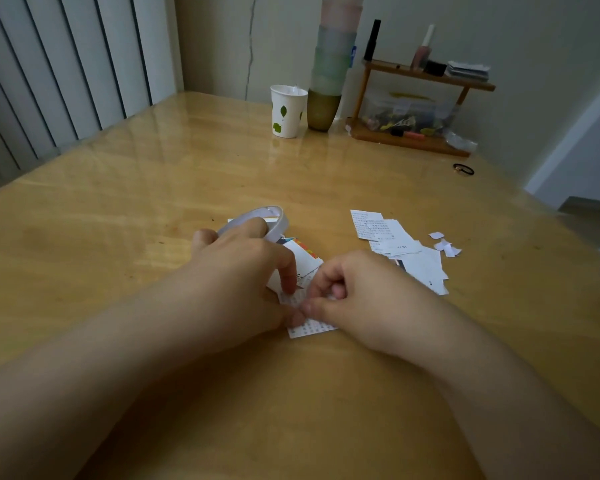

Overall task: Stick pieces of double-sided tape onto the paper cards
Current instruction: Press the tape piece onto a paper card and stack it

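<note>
On the tabletop [118,209], centre-front: left hand [236,271] has the tape roll [257,220] looped over its fingers, index tip and thumb pressing a printed paper card [309,327]. Right hand [354,292] has its fingers curled, pinching at the same card's edge beside the left thumb. More cards [395,244] lie in a loose pile just right, white scraps [445,245] beside them.

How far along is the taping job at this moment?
Looks mid-job. A pile of cards lies aside to the right with small paper scraps, possibly finished. The left hand wears the tape roll while both thumbs, with the right hand, press on a printed card. Cards left to do cannot be counted.
</note>
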